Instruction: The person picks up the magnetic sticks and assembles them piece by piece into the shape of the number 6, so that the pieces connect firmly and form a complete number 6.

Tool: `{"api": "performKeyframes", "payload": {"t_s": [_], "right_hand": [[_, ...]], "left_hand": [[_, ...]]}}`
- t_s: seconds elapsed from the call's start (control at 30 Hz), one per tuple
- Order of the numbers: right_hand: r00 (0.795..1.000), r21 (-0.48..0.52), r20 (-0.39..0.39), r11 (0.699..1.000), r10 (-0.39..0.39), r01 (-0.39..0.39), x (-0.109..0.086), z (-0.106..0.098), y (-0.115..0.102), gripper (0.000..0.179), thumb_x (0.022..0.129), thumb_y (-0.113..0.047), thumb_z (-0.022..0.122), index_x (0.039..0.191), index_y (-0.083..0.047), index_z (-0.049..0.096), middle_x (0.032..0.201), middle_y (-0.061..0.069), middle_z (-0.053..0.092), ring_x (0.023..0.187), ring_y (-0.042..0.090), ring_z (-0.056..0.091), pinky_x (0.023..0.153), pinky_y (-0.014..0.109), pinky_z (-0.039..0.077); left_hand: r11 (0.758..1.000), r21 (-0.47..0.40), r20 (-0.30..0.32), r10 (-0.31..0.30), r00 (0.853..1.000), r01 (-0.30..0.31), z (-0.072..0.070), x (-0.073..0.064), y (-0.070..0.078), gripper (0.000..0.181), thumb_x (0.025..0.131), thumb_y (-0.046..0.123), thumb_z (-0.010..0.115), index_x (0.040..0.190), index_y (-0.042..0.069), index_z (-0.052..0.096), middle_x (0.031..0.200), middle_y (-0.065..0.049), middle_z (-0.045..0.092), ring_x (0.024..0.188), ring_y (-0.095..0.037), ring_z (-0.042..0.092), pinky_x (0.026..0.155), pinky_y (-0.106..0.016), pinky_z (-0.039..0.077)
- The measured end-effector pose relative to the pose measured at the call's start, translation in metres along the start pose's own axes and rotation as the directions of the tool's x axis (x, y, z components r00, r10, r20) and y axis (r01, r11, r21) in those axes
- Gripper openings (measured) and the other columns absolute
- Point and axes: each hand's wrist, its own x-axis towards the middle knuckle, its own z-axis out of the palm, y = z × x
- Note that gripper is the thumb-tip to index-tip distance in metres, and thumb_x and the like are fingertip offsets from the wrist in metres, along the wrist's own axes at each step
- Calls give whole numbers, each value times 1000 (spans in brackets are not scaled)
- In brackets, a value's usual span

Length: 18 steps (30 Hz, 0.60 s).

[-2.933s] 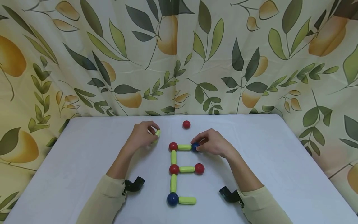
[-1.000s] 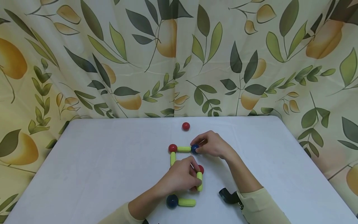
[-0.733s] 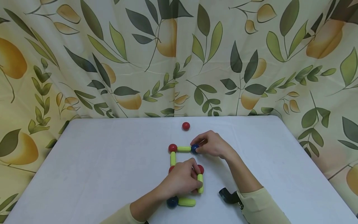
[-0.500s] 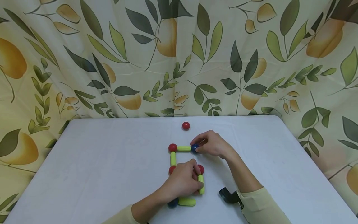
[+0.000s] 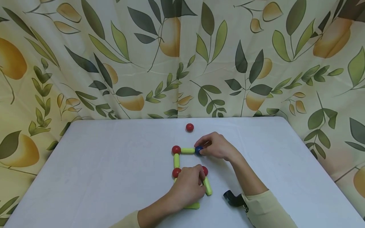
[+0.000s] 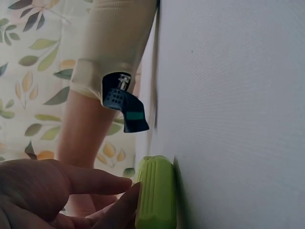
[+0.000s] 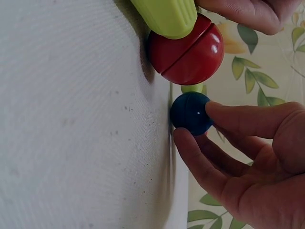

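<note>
Several yellow-green building sticks and balls lie joined on the table. My right hand point(image 5: 218, 146) pinches a blue ball point(image 7: 191, 113) between thumb and fingers, at the right end of the top stick point(image 5: 187, 151). My left hand point(image 5: 186, 185) is beside the middle right red ball point(image 7: 188, 52) and a slanting green stick point(image 5: 208, 186) whose upper end meets that ball. In the left wrist view, the fingertips touch one side of this stick point(image 6: 157, 195) without wrapping it. The left hand covers the middle crossing stick and the lower blue ball; part of the bottom stick point(image 5: 192, 205) shows.
A loose red ball point(image 5: 189, 127) lies near the table's far edge. Two more red balls, upper left point(image 5: 176, 149) and middle left point(image 5: 176, 173), belong to the joined pieces. A black wrist camera point(image 5: 234, 199) sits at the right sleeve. A patterned curtain point(image 5: 182, 63) hangs behind the white table point(image 5: 114, 158).
My left hand carried a green stick from the upper left down to the middle right red ball. Its thumb has come off the stick, which now slants outward. The right hand stays on the blue ball.
</note>
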Motion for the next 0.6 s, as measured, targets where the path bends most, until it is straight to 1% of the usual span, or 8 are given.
{"api": "performKeyframes", "payload": {"t_s": [0.13, 0.23, 0.37, 0.47, 0.53, 0.6], "right_hand": [[1000, -3, -2, 1000, -1, 1, 0, 0, -1, 23, 89, -5, 77, 112, -8, 80, 111, 10, 76, 96, 23, 65, 82, 31, 55], [1000, -5, -3, 1000, 5, -5, 0, 0, -1, 23, 89, -5, 77, 112, -8, 80, 111, 10, 76, 97, 23, 65, 82, 32, 56], [1000, -14, -7, 1000, 12, -12, 0, 1, -1, 23, 89, -5, 78, 112, -9, 80, 111, 9, 76, 97, 23, 65, 82, 32, 56], [1000, -18, -11, 1000, 13, -13, 0, 1, -1, 23, 89, -6, 78, 112, -9, 80, 110, 9, 76, 97, 24, 65, 81, 32, 56], [1000, -19, -13, 1000, 11, -11, 0, 1, -1, 23, 89, -5, 78, 111, -9, 80, 110, 9, 76, 96, 24, 64, 80, 31, 56], [1000, -18, -13, 1000, 10, -10, 0, 1, -1, 23, 89, -5, 78, 112, -9, 80, 109, 9, 76, 96, 24, 64, 80, 31, 55]], "left_hand": [[997, 73, 2, 21, 1000, -21, 1, 0, 3, 28, 81, 10, 87, 102, 8, 68, 79, -1, 57, 74, -15, 52, 58, -24, 46], [989, 141, 1, 39, 999, -39, 4, -1, 5, 31, 81, 14, 89, 105, 10, 70, 82, 0, 58, 78, -14, 50, 61, -23, 46], [963, 262, 8, 70, 998, -70, 10, -2, 8, 37, 80, 20, 90, 112, 16, 72, 92, -1, 62, 80, -12, 53, 63, -19, 47], [941, 325, 18, 97, 995, -97, 14, -3, 10, 36, 81, 20, 90, 113, 17, 74, 99, -2, 65, 80, -10, 54, 61, -17, 47], [932, 345, 22, 110, 994, -110, 16, -4, 10, 33, 81, 18, 89, 111, 17, 75, 99, -1, 65, 81, -10, 54, 60, -16, 46], [931, 346, 24, 116, 993, -117, 16, -4, 10, 30, 82, 16, 89, 109, 16, 75, 96, 0, 63, 79, -9, 53, 60, -16, 46]]}}
